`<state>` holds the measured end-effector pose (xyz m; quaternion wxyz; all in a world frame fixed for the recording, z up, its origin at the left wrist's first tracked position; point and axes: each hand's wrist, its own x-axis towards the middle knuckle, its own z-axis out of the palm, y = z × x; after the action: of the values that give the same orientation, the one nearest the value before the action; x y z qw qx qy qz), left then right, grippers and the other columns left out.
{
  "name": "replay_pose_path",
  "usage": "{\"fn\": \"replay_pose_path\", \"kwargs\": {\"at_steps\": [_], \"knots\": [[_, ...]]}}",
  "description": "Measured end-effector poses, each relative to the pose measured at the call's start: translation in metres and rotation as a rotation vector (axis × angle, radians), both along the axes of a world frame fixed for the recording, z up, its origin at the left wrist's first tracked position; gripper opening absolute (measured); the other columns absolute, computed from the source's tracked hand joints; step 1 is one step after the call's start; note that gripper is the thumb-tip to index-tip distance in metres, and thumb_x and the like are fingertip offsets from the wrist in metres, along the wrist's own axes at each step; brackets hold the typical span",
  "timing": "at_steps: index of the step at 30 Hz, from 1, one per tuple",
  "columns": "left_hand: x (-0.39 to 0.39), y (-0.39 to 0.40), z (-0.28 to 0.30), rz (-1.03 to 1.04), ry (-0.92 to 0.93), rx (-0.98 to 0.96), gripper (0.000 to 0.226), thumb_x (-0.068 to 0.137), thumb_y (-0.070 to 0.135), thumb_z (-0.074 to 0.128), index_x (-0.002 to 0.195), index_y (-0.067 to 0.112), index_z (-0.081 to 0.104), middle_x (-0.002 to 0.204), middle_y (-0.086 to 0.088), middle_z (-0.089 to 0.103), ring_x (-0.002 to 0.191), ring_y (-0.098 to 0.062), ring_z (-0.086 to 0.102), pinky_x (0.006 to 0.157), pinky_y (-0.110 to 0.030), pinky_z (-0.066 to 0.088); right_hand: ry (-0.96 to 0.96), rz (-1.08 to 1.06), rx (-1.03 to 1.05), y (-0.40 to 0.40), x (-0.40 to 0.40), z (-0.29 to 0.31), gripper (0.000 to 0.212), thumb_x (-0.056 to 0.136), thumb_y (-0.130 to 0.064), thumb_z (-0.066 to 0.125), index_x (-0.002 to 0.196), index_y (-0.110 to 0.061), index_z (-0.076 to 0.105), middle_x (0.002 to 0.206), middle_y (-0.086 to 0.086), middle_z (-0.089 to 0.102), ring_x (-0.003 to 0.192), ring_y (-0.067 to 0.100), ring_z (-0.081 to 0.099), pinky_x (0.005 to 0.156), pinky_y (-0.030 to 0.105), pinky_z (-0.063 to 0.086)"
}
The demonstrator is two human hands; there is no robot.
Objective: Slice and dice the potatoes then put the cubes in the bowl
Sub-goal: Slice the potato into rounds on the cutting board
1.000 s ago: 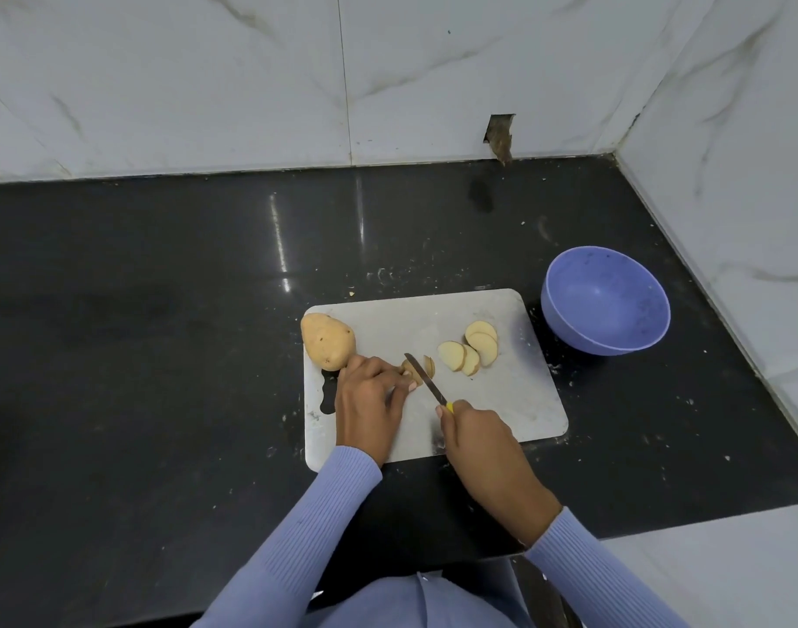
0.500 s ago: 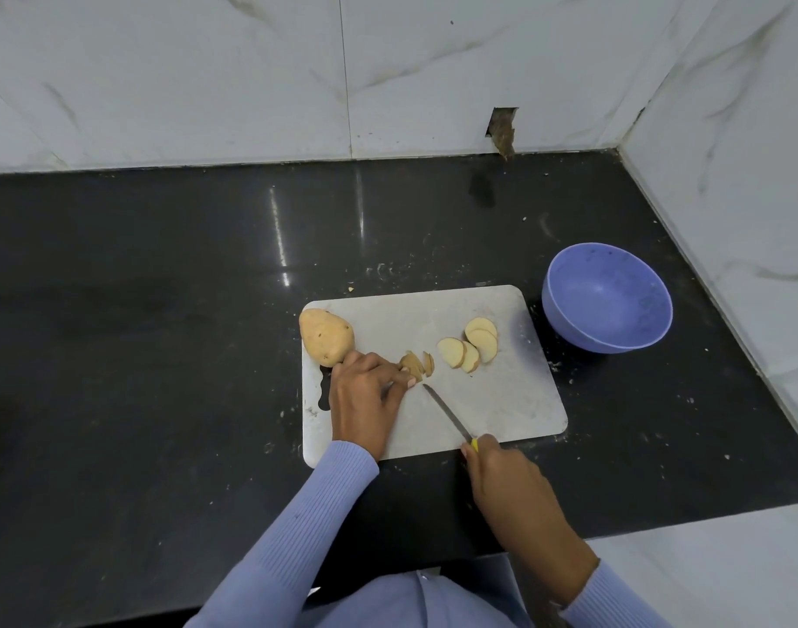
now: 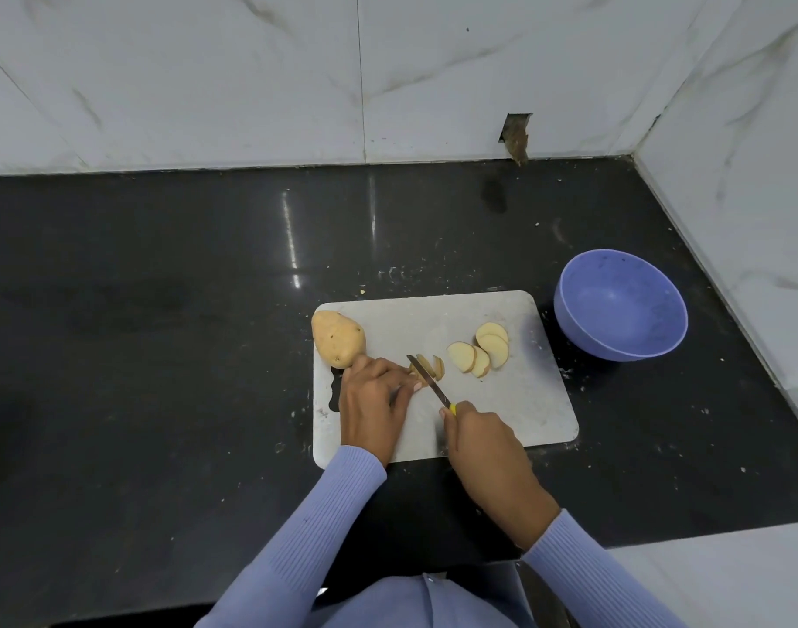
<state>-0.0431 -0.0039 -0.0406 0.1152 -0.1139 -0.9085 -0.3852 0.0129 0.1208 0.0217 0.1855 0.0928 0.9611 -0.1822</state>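
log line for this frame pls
step: slicing | left hand: holds potatoes piece on board | right hand: grips knife, blade at piece | slices: cut | bowl: empty

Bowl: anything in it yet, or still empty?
Empty. The purple bowl shows only its bare inside; the cut potato slices all lie on the cutting board, none diced yet.

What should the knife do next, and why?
Probably press down for one more slice. The knife, held in the right hand, rests on the potato piece that the left hand steadies; the bowl holds nothing yet.
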Motion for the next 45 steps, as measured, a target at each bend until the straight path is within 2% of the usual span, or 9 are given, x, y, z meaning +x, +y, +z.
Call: {"fn": "replay_pose_path", "kwargs": {"at_steps": [6,11,15,17,20,26,31,39,45], "knots": [[-0.004,0.0,0.0,0.009,0.013,0.003,0.004,0.075,0.006,0.077,0.076,0.009,0.075,0.079,0.001,0.068,0.079,-0.019,0.053,0.078,-0.032,0.04,0.006,0.038,0.075,-0.006,-0.003,-0.005,0.032,0.105,-0.033,0.025,0.114,-0.012,0.046,0.086,0.0,0.048,0.073,0.013,0.048,0.064,0.024,0.037],[-0.002,0.001,-0.002,-0.008,0.018,0.02,0.005,0.076,0.006,0.077,0.076,0.01,0.075,0.079,0.001,0.068,0.079,-0.019,0.054,0.078,-0.033,0.039,-0.039,0.065,0.129,0.011,0.027,-0.002,0.033,0.105,-0.037,0.02,0.107,-0.014,0.043,0.092,0.001,0.06,0.074,0.017,0.054,0.063,0.026,0.038],[-0.001,-0.001,-0.001,-0.006,0.02,0.043,0.007,0.075,0.004,0.077,0.076,0.011,0.076,0.08,0.001,0.069,0.08,-0.018,0.054,0.08,-0.031,0.038,-0.056,0.039,0.066,0.022,0.037,0.007,0.028,0.104,-0.039,0.02,0.091,-0.019,0.035,0.068,-0.01,0.039,0.061,0.011,0.041,0.06,0.026,0.031],[0.001,-0.001,-0.001,0.003,0.006,0.061,0.009,0.075,0.003,0.077,0.079,0.011,0.077,0.082,0.001,0.07,0.081,-0.017,0.055,0.081,-0.032,0.041,-0.039,0.009,-0.013,0.024,0.034,0.011,0.03,0.103,-0.042,0.023,0.088,-0.021,0.039,0.067,-0.009,0.042,0.059,0.008,0.043,0.059,0.025,0.034],[0.003,-0.001,-0.002,0.034,-0.006,0.087,0.011,0.073,0.002,0.078,0.079,0.011,0.077,0.083,0.001,0.07,0.081,-0.018,0.056,0.08,-0.035,0.045,0.019,-0.014,-0.073,0.018,0.024,0.013,0.032,0.102,-0.043,0.025,0.087,-0.021,0.042,0.069,-0.007,0.048,0.06,0.006,0.046,0.056,0.021,0.037],[0.004,0.0,0.0,0.076,-0.022,0.086,0.012,0.068,0.002,0.082,0.076,0.01,0.077,0.08,0.0,0.07,0.079,-0.017,0.055,0.078,-0.034,0.045,0.043,0.022,-0.041,0.004,0.006,0.006,0.038,0.103,-0.042,0.023,0.102,-0.015,0.051,0.08,-0.002,0.052,0.07,0.013,0.051,0.063,0.024,0.038],[0.003,0.002,0.002,0.064,-0.019,0.09,0.014,0.067,-0.002,0.081,0.073,0.009,0.075,0.078,0.0,0.069,0.076,-0.021,0.056,0.075,-0.036,0.047,0.007,0.049,0.032,0.002,0.003,0.003,0.037,0.104,-0.038,0.023,0.109,-0.012,0.048,0.082,-0.001,0.048,0.066,0.011,0.043,0.057,0.024,0.032],[0.001,0.003,0.005,0.072,-0.06,0.056,0.013,0.067,-0.002,0.08,0.07,0.009,0.074,0.075,-0.001,0.069,0.075,-0.021,0.055,0.073,-0.039,0.048,-0.008,0.086,0.089,-0.001,0.004,-0.004,0.032,0.105,-0.034,0.026,0.113,-0.011,0.046,0.09,0.003,0.053,0.074,0.015,0.05,0.064,0.026,0.036],[-0.001,0.003,0.008,0.046,-0.048,0.029,0.011,0.068,-0.001,0.079,0.069,0.008,0.074,0.073,-0.001,0.068,0.074,-0.021,0.054,0.073,-0.034,0.044,-0.038,0.086,0.111,0.016,0.03,-0.001,0.033,0.105,-0.036,0.021,0.105,-0.012,0.044,0.099,0.006,0.063,0.087,0.023,0.062,0.065,0.028,0.037]]}}
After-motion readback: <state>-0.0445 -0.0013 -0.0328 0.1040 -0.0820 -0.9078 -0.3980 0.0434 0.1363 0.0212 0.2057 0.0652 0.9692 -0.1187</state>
